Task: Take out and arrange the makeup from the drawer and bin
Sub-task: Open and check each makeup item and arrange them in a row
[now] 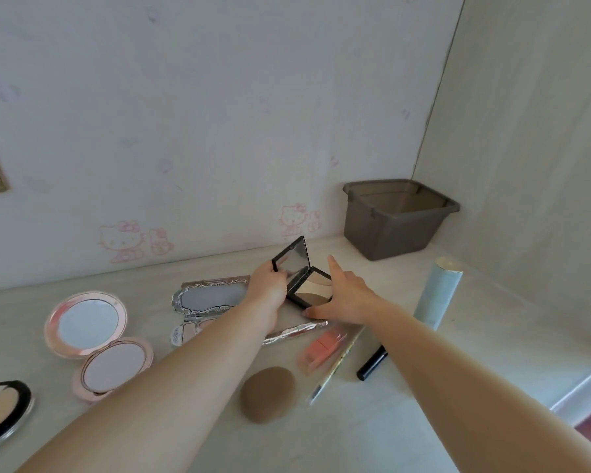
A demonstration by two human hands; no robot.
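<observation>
Mid-counter, just left of the bin (394,230), the black compact (302,279) is held open: lid pinched by the left hand (270,285), base steadied by the right hand (345,295), thumb and fingers spread along its edges. Risk: hinge overextended, or compact slid onto the silver palette (212,297) touching it. No contents are seen in the bin; its floor is partly hidden.

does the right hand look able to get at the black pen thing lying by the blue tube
Probably yes. The black pen lies in the open on the table, just under the right forearm, nothing on top of it. The right hand would first have to let go of the black compact.
</observation>
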